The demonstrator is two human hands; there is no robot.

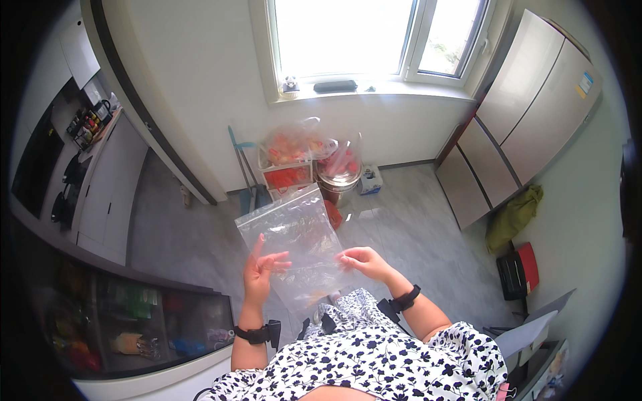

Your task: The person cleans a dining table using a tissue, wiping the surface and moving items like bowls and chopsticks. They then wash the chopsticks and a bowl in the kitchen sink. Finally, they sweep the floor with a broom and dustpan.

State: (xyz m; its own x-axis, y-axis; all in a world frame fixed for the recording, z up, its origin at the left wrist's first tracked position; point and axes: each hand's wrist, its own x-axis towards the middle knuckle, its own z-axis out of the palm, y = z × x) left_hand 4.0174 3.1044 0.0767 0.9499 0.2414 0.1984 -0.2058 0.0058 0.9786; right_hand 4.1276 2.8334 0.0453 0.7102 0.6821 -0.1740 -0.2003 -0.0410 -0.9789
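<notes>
A large clear plastic zip bag point(301, 235) hangs in front of me, tilted, with its white zip strip at the upper edge. My left hand point(262, 268) is at the bag's left side, index finger raised and the other fingers partly behind or against the film; the thumb is bent towards them. My right hand point(365, 263) pinches the bag's right edge between thumb and fingertips. The bag looks flat, with nothing plainly inside. Both wrists wear black straps with small black devices.
Beyond the bag stand a white rack point(288, 176) with bagged items, a metal bin point(340, 183) and a broom with dustpan point(246, 195). A refrigerator point(516, 110) and a green sack point(514, 218) are at right. A glass-fronted cabinet point(150, 321) is at lower left.
</notes>
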